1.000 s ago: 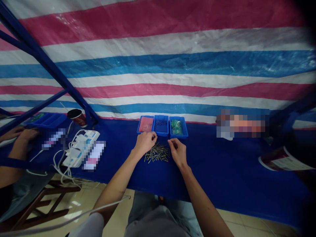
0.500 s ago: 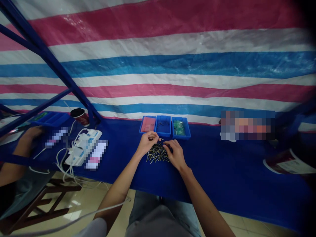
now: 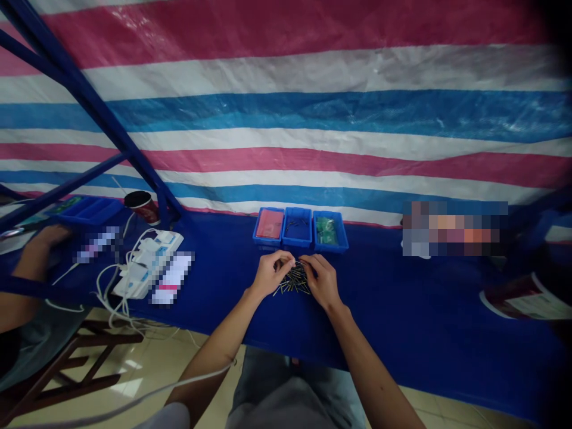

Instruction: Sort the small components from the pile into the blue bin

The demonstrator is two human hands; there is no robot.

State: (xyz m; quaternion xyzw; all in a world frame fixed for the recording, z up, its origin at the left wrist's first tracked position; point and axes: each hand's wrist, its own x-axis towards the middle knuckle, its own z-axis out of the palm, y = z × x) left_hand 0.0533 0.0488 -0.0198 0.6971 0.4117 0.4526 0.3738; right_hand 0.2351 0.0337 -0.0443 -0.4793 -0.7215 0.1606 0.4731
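A heap of several thin metal pins [image 3: 293,283] lies on the blue-covered table [image 3: 402,322] in front of me. My left hand [image 3: 270,273] and my right hand [image 3: 322,279] meet just above the heap, fingertips pinched together on a single small pin between them. Behind the heap stand three small blue trays: one with pink contents [image 3: 269,226], one with dark small parts [image 3: 297,227], one with green parts [image 3: 328,230].
A white power strip with cables [image 3: 147,262] lies to the left, a dark cup [image 3: 142,207] and a blue tray [image 3: 89,210] behind it. Another person's hand and arm [image 3: 31,262] work at the far left. A striped tarpaulin [image 3: 313,107] hangs behind; blue frame bars [image 3: 89,113] cross at left.
My two hands have come together over the pin heap; the left hand lifted a pin and the right hand moved left to meet it.
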